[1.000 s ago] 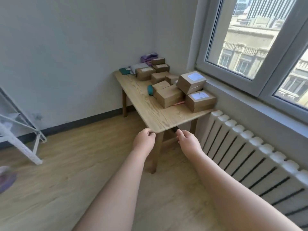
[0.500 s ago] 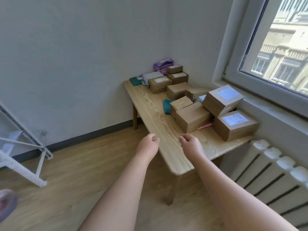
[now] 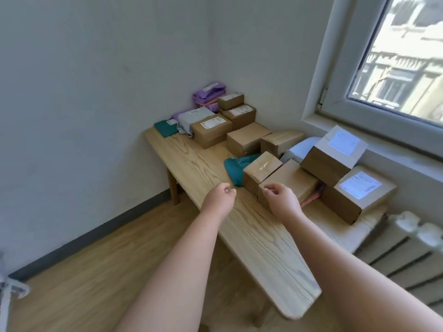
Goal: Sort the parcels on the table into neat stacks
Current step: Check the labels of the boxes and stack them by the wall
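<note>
A wooden table (image 3: 196, 164) in the room's corner carries several brown cardboard parcels and soft mailers. Nearest are a small taped box (image 3: 261, 167) and a plain box (image 3: 296, 177), with a teal bag (image 3: 236, 170) to their left. At the right, a labelled box (image 3: 334, 152) leans on another large labelled box (image 3: 359, 195). Further back are more boxes (image 3: 247, 137), a grey mailer (image 3: 191, 118) and purple mailers (image 3: 209, 91). My left hand (image 3: 219, 197) hovers over the table's front edge, fingers loosely curled, holding nothing. My right hand (image 3: 282, 200) hangs just in front of the plain box, also loosely curled around nothing.
A white radiator (image 3: 407, 248) stands right of the table under a window (image 3: 395, 56). Walls close in behind and left of the table. Part of a white metal frame (image 3: 9, 291) shows at lower left on the wood floor.
I have come closer to the table. Both hands moved from below its near corner to over its top, the right one now just before the nearest boxes.
</note>
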A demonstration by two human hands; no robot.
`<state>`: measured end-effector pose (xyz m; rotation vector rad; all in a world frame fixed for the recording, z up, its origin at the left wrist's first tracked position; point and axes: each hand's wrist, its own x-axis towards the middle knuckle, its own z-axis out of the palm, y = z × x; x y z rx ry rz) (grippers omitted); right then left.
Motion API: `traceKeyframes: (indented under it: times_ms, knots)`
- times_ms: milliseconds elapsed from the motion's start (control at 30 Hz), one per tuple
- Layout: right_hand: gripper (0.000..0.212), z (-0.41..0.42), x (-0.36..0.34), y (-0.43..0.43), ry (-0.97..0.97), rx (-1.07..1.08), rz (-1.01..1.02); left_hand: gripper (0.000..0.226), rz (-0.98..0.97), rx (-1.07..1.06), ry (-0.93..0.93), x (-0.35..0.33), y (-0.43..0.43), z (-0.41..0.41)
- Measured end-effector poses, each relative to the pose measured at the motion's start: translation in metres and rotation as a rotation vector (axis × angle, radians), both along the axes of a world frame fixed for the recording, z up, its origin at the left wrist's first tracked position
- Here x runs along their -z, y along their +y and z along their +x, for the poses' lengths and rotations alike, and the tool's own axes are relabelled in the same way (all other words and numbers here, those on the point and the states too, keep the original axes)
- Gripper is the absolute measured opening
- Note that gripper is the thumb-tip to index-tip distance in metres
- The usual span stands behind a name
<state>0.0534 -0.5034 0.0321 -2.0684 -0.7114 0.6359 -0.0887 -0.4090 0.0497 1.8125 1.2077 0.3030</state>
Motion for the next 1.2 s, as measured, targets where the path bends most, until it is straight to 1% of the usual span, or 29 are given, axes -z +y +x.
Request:
traceKeyframes:
  times_ms: [133,200,300,367,533,667,767,867,1000,1133,1200]
  knots:
    - [0.029,0.013,0.003,0.029,0.049,0.155,-0.001,0.042,-0.028,0.114,0.033,0.001,0.049,0.029]
    - [0.029,0.021,0.007,0.041,0.068,0.256,-0.007,0.041,-0.018,0.204,0.068,0.005,0.072,0.049]
    - [0.028,0.032,0.008,0.044,0.091,0.369,-0.01,0.04,-0.027,0.282,0.078,0.009,0.088,0.079]
    - [0.028,0.044,0.007,0.04,0.074,0.432,-0.02,0.04,-0.046,0.33,0.063,0.011,0.089,0.1]
    - [0.031,0.105,-0.005,0.024,0.024,0.582,-0.003,0.04,-0.056,0.484,0.025,0.002,0.082,0.177]
    - [0.038,0.153,-0.009,0.013,0.011,0.651,0.056,0.041,-0.041,0.562,0.003,-0.007,0.074,0.227]
    - [0.048,0.184,-0.004,0.003,0.002,0.764,0.076,0.047,-0.062,0.618,0.016,-0.003,0.067,0.268]
    - [0.056,0.205,-0.001,-0.002,0.029,0.807,0.018,0.056,-0.114,0.647,0.014,0.004,0.063,0.296]
    - [0.06,0.224,0.011,-0.002,0.186,0.803,-0.007,0.059,-0.16,0.637,0.059,0.02,0.061,0.323]
    - [0.046,0.231,0.022,0.001,0.287,0.79,0.018,0.056,-0.271,0.602,0.022,0.027,0.068,0.341]
    - [0.039,0.229,0.025,0.003,0.316,0.819,0.065,0.045,-0.356,0.545,-0.047,0.027,0.073,0.342]
